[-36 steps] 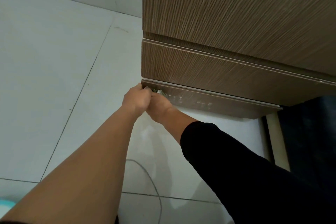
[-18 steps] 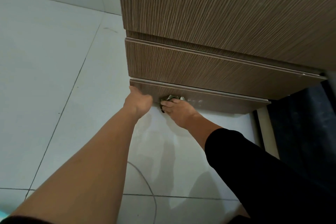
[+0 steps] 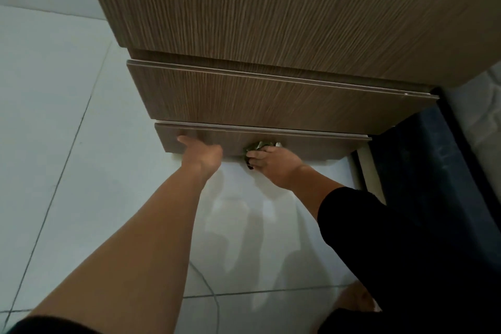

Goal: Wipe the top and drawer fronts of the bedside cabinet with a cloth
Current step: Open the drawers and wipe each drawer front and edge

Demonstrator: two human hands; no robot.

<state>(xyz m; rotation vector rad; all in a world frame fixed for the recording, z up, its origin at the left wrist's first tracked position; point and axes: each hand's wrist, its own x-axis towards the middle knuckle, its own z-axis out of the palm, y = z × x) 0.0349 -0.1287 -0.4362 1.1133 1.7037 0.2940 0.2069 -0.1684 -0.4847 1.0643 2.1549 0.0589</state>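
The brown wood-grain bedside cabinet [image 3: 271, 8] fills the upper frame, seen from above, with two drawer fronts below its top. My right hand [image 3: 273, 164] grips a small crumpled greenish cloth [image 3: 259, 146] and holds it against the lower drawer front [image 3: 311, 144], near its middle. My left hand [image 3: 202, 153] rests on the same drawer front towards its left end, fingers stretched out flat. The upper drawer front [image 3: 257, 97] sits just above.
Pale tiled floor [image 3: 67, 144] spreads to the left and below. A thin white cable [image 3: 208, 287] lies on the floor between my arms. A dark bed side [image 3: 433, 171] stands right of the cabinet. My knee in black cloth [image 3: 406, 266] is at lower right.
My right hand has slid the cloth rightwards along the lower drawer front, away from my left hand. The left hand has opened flat on the drawer's left end. The camera has shifted.
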